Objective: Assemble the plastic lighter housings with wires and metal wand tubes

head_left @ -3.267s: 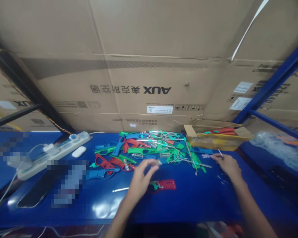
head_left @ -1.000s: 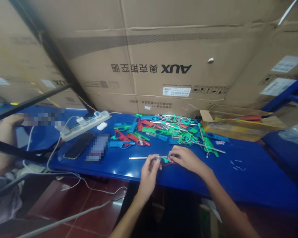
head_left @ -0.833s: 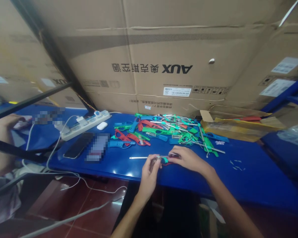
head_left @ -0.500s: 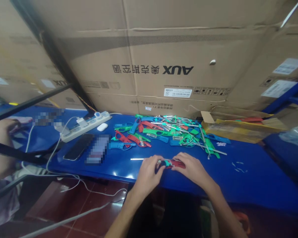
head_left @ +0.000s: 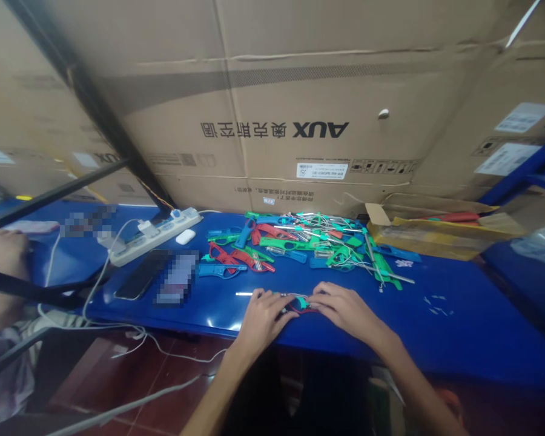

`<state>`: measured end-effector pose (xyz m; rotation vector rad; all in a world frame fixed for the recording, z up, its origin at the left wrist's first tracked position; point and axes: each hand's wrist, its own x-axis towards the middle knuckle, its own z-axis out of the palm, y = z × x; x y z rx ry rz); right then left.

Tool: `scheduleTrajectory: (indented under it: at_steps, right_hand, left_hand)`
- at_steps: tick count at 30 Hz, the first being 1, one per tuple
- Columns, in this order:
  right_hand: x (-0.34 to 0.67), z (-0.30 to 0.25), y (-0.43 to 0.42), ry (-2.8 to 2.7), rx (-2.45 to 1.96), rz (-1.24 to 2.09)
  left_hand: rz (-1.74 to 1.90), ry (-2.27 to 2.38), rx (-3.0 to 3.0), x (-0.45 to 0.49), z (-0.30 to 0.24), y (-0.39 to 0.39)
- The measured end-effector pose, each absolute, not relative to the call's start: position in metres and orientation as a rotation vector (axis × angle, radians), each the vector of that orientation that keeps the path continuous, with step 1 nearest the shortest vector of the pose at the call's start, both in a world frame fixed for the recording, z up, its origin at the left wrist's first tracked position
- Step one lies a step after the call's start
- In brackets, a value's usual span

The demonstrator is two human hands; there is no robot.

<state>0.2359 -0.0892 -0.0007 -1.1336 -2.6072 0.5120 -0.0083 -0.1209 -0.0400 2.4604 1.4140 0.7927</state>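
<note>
Both my hands rest on the blue table [head_left: 458,339] near its front edge, meeting over a small red and teal plastic part [head_left: 301,303]. My left hand [head_left: 262,316] lies with fingers curled down on the part's left end. My right hand [head_left: 343,309] covers the right end, fingers bent over it. Most of the part is hidden under my fingers. A thin metal rod [head_left: 244,294] lies just left of my left hand. Behind my hands sits a heap of red, green and blue plastic handle parts [head_left: 300,245] mixed with metal pins and springs.
Large cardboard boxes [head_left: 277,121] wall off the table's back. A shallow open carton [head_left: 440,233] stands at the back right. A white power strip [head_left: 154,233], a dark phone [head_left: 138,277] and cables lie at the left. Another person's hand [head_left: 2,251] shows at the far left.
My hands lifted the red and teal part, worked it above the table, then brought it down toward the front edge. Now both press on it against the table.
</note>
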Motion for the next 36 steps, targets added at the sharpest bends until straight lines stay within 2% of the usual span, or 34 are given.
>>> scheduleTrajectory:
  at_steps: [10,16,23,27,36]
  right_hand:
    - [0.204,0.041,-0.061,-3.114,-1.11,0.33]
    - [0.192,0.05,-0.052,-3.192,-1.144,0.379]
    - [0.204,0.048,-0.05,-3.129,-1.128,0.542]
    - [0.22,0.042,-0.054,-2.825,-1.169,0.685]
    - [0.252,0.0,-0.089,-2.535,-1.353,0.534]
  left_hand:
    - [0.806,1.404,2.526,-0.007,-0.042,-0.122]
    - [0.865,1.394,2.534,-0.006,-0.044,-0.124]
    - [0.871,1.39,2.521,-0.007,-0.048,-0.124]
    - [0.893,1.388,2.498,-0.006,-0.048,-0.124]
    - [0.776,1.482,2.491,-0.023,-0.04,-0.123]
